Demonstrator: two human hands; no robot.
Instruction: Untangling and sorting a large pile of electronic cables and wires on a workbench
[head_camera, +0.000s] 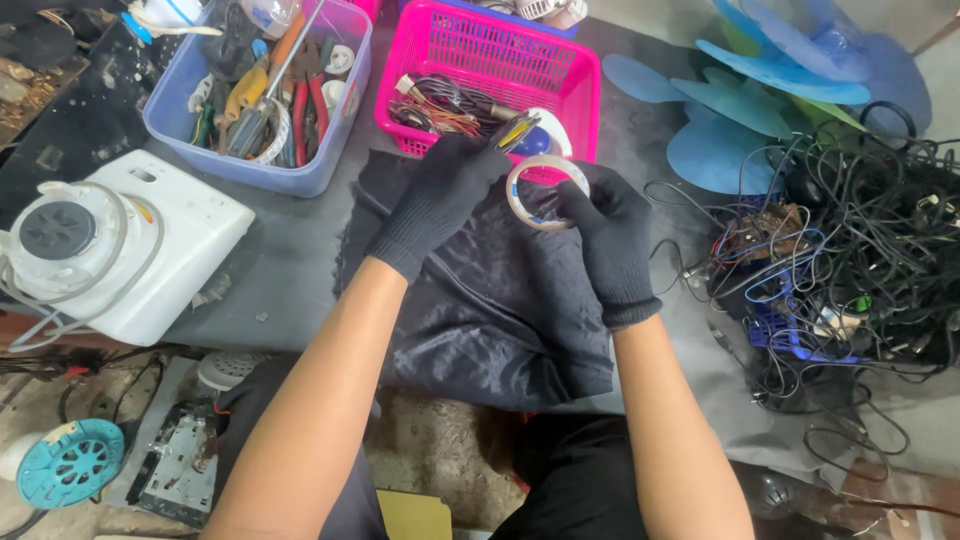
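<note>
Nearest you, the dark cloth (500, 300) covers the bench edge. Above its far end, your right hand (610, 235) pinches the roll of clear tape (546, 192) by its right rim, ring face toward you. Your left hand (440, 195), just left of the roll, is closed on yellow-handled pliers (516, 131). Beyond the cloth sits the pink basket (500, 60).

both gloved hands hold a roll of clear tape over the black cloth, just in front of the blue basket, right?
Not quite: in the head view the roll of tape, held by the left hand and right hand over the black cloth, sits before the pink basket.
</note>
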